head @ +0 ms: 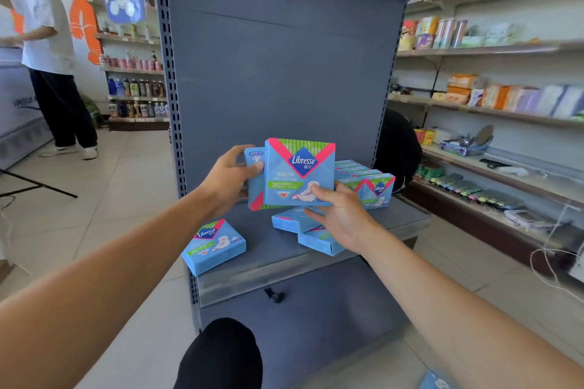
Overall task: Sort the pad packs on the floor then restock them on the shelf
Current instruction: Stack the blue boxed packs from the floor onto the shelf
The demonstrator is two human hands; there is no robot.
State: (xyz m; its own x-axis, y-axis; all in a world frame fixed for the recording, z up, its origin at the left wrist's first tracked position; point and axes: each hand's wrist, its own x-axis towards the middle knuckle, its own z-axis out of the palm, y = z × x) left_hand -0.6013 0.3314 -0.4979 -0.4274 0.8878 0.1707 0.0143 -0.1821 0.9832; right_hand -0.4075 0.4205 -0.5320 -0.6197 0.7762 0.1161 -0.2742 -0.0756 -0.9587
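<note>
At the centre of the frame, shelf (316,249): the grey bottom shelf of the gondola sits before you, carrying every pack you have restocked.
Row at centre right: an upright row of packs (363,180) stands against the back panel, faces towards you.
Loose packs: one pack (215,245) lies flat at the shelf's left front edge, overhanging it slightly; two more flat packs (303,224) lie under your right wrist, not yet stood up.
Held packs (297,174): you hold at least two upright above the shelf, the front one showing its logo, another just behind it on the left.
Left hand (230,180): clenched around the left edge of the rear pack, thumb in front.
Right hand (338,215): pinching the front pack's lower right corner, thumb on its face.
Lower right corner of frame: a blue scrap (437,380), perhaps another pack on the floor; too cropped to tell.
Handling: these look light, soft-filled and wrapped in slick film, so they should squash and slide. Hold them by opposite edges, flat between thumb and fingers, rather than by one corner.
</note>
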